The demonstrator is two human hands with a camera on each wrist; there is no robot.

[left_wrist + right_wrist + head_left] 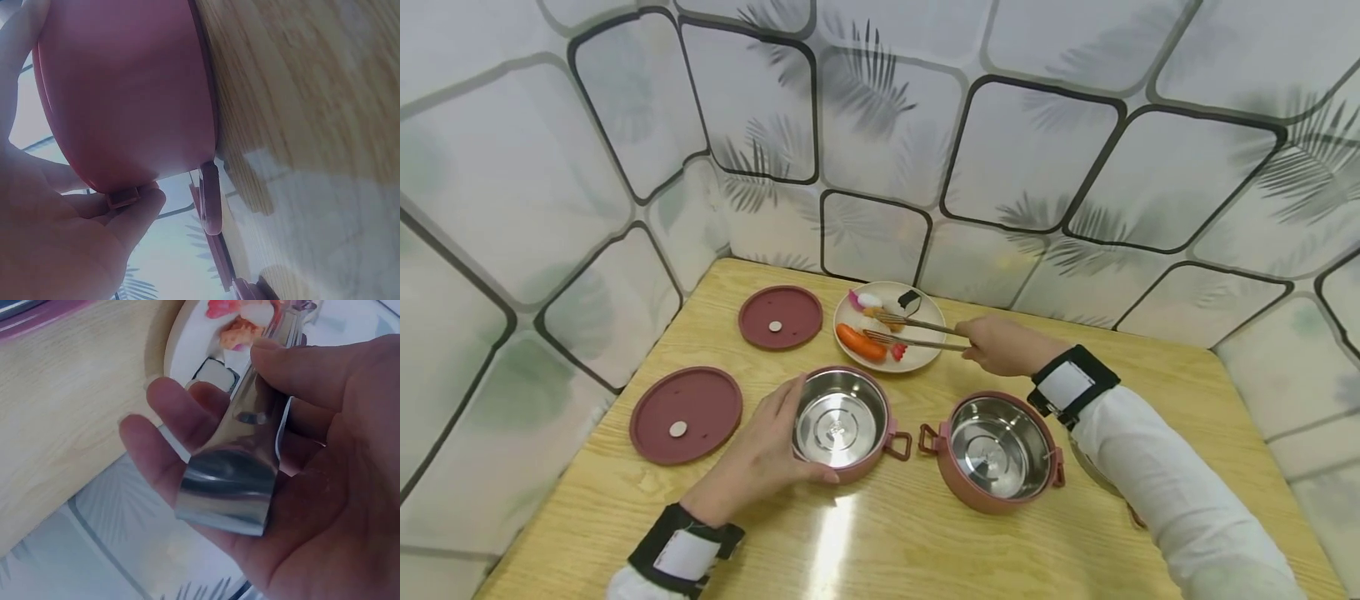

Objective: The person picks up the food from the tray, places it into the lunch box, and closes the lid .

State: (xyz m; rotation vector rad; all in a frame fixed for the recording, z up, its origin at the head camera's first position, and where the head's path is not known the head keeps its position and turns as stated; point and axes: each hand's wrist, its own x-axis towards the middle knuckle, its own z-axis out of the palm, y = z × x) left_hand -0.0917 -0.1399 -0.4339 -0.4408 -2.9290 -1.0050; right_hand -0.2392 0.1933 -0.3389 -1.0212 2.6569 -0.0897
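My left hand [758, 450] holds the left side of a pink pot [859, 477] with a steel inside, thumb at the near side. In the left wrist view the fingers curl at a bracket on the wall of the pot [131, 94]. My right hand [1007, 346] grips metal tongs [934, 325], their two arms spread over a cream plate [917, 362]. On that plate lie an orange sausage [861, 342], a rice ball [908, 302] with a dark wrap and other small food pieces. The right wrist view shows the bent end of the tongs [228, 487] across the palm.
A second pink pot [973, 497] stands uncovered right of the first. Two dark red round lids [700, 396] [790, 308] lie at the left. Another round vessel [1093, 465] is partly hidden under the right sleeve. A patterned curtain [880, 125] borders the wooden table [895, 550].
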